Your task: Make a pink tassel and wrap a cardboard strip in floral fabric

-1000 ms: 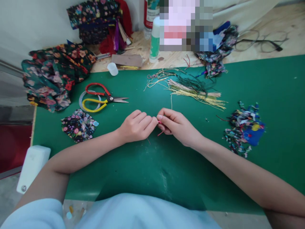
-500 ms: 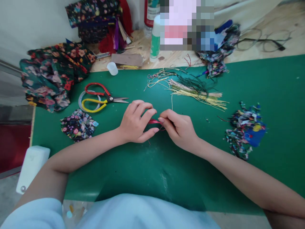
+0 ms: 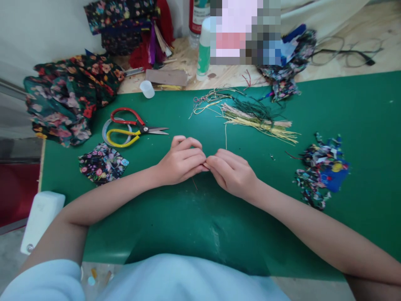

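Observation:
Above the green mat, my left hand [image 3: 184, 161] is closed in a pinch, its fingertips meeting those of my right hand [image 3: 232, 172]. Both hands pinch a small bundle of red threads, now almost wholly covered by the fingers. One thin dark thread end [image 3: 194, 184] pokes out below my left hand. Beyond my right hand lie bundled cords [image 3: 261, 121] in pale yellow, pink and dark green, with a loose pale cord reaching down to the knuckles. Scissors [image 3: 142, 128] with one red and one yellow handle rest open to the left of my left hand.
A flat floral fabric piece [image 3: 103, 164] lies near my left forearm, and a bigger floral cloth [image 3: 73, 100] behind it. Fabric scraps [image 3: 322, 171] are on the right of the mat [image 3: 219, 234]. A glue stick [image 3: 204, 50], white cap [image 3: 147, 89] and eyeglasses [image 3: 344, 54] stand or lie at the back.
My left thumb and fingers have closed together and met my right fingertips. The red bundle that showed between the hands is now covered.

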Available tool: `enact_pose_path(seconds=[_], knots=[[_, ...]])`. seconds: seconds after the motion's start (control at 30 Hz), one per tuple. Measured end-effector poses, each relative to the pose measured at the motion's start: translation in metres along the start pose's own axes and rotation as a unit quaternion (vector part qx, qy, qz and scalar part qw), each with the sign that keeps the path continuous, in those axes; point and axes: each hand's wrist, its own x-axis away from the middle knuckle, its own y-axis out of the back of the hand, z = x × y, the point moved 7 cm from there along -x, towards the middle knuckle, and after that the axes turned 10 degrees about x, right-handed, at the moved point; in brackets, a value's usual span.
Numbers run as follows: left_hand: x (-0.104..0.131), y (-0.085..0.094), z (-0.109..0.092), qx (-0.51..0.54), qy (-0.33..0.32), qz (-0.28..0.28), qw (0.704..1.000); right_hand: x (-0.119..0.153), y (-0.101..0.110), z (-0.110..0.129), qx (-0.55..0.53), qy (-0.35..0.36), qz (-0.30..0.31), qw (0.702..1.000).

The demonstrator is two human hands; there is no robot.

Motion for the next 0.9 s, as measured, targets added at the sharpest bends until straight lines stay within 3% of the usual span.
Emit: enact_pose_path(seconds=[0.43, 0.9], knots=[[-0.004, -0.003, 0.018, 0.154, 0.062, 0.016, 0.986, 0.001, 0.000, -0.001, 0.045, 0.021, -0.009, 0.999], [-0.002, -0.007, 0.023, 0.154, 0.092, 0.041, 0.983, 0.000, -0.005, -0.014, -0.011, -0.041, 0.000, 0.999]])
